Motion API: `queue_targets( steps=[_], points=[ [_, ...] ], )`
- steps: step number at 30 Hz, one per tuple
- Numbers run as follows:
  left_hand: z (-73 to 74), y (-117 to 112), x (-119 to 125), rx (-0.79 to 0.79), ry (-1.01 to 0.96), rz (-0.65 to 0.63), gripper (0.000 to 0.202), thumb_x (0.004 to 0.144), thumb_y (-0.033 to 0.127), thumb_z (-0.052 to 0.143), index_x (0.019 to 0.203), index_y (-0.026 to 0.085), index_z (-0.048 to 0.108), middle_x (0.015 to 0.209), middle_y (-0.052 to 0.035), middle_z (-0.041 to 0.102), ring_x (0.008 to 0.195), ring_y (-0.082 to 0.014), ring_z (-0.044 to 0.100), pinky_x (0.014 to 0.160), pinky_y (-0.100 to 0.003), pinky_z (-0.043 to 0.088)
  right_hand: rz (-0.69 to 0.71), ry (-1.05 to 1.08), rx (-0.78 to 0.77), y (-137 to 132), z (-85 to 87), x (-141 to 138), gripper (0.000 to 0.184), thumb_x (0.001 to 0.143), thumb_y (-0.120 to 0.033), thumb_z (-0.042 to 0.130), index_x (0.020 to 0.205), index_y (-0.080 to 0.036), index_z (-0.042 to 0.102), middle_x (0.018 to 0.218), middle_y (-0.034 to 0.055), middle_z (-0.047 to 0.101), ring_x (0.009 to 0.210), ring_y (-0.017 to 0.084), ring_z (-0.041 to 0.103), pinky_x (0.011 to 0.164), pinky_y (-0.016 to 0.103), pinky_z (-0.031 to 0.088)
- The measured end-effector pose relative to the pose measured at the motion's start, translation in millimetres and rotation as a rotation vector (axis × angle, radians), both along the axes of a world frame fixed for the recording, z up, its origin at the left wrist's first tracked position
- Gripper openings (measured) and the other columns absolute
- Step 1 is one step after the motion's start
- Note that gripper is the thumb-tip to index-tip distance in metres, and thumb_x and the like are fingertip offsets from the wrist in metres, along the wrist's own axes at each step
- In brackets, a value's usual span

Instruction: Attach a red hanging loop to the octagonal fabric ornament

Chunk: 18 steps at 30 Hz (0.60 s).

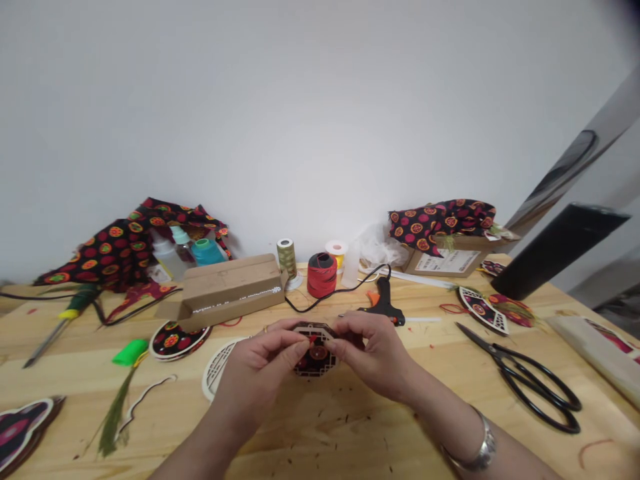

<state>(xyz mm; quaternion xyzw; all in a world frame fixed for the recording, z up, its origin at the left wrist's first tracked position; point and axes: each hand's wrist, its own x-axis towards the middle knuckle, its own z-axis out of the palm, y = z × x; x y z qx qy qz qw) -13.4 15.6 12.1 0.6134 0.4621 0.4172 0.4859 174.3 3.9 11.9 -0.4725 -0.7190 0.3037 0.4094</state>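
Both my hands meet over the middle of the wooden table (320,433). Between them is a small octagonal fretwork ornament (315,357) with dark patterned fabric and a red cord on it. My left hand (260,373) pinches its left side, fingers closed. My right hand (375,357) pinches the red cord at the ornament's top right, fingers closed too. A silver bangle (475,447) sits on my right wrist. A pale round fretwork piece (216,367) lies just left of my left hand.
Black scissors (525,377) lie at the right. A black glue gun (384,303) with its cable, a red cord spool (321,273), thread spools, a cardboard box (225,290), bottles, patterned fabric (120,250), a screwdriver (55,330) and a green tassel (120,393) surround the work area.
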Motion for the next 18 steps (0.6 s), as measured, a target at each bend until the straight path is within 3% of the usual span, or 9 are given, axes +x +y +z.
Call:
queue_targets(
  steps=[7, 12, 16, 18],
  points=[
    [-6.2, 2.9, -1.5, -0.103, -0.094, 0.016, 0.013, 0.071, 0.029, 0.068, 0.073, 0.019, 0.076, 0.098, -0.0072, 0.073, 0.094, -0.0243, 0.063, 0.083, -0.032, 0.048, -0.042, 0.08, -0.07, 0.9, -1.0, -4.0, 0.011, 0.076, -0.024, 0.062, 0.074, -0.016, 0.069, 0.063, 0.0009, 0.062, 0.055, 0.011, 0.048, 0.051, 0.022, 0.036],
    [-7.0, 4.0, -1.3, -0.2, -0.223, -0.021, 0.012, 0.073, 0.027, 0.068, 0.074, 0.018, 0.075, 0.088, -0.0063, 0.074, 0.081, -0.02, 0.063, 0.075, -0.029, 0.049, -0.011, 0.2, -0.143, 0.9, -0.8, -2.2, 0.023, 0.079, -0.036, 0.06, 0.082, -0.016, 0.07, 0.071, 0.0034, 0.066, 0.063, 0.013, 0.054, 0.056, 0.024, 0.041],
    [-2.3, 2.3, 1.8, -0.311, -0.288, -0.052, 0.013, 0.071, 0.027, 0.07, 0.073, 0.015, 0.075, 0.082, -0.0075, 0.074, 0.072, -0.018, 0.063, 0.066, -0.027, 0.049, -0.11, 0.353, -0.232, 9.0, -5.6, 0.4, 0.037, 0.081, -0.047, 0.052, 0.074, -0.014, 0.068, 0.06, 0.0015, 0.059, 0.051, 0.01, 0.047, 0.049, 0.023, 0.038],
    [0.1, 0.9, 3.2, -0.357, -0.302, -0.069, 0.013, 0.069, 0.027, 0.071, 0.071, 0.014, 0.074, 0.077, -0.0075, 0.074, 0.066, -0.0168, 0.062, 0.061, -0.025, 0.048, -0.169, 0.422, -0.279, 13.4, -4.0, -0.2, 0.037, 0.076, -0.05, 0.057, 0.067, -0.015, 0.064, 0.055, -0.0001, 0.055, 0.047, 0.009, 0.043, 0.046, 0.023, 0.036]
  ],
)
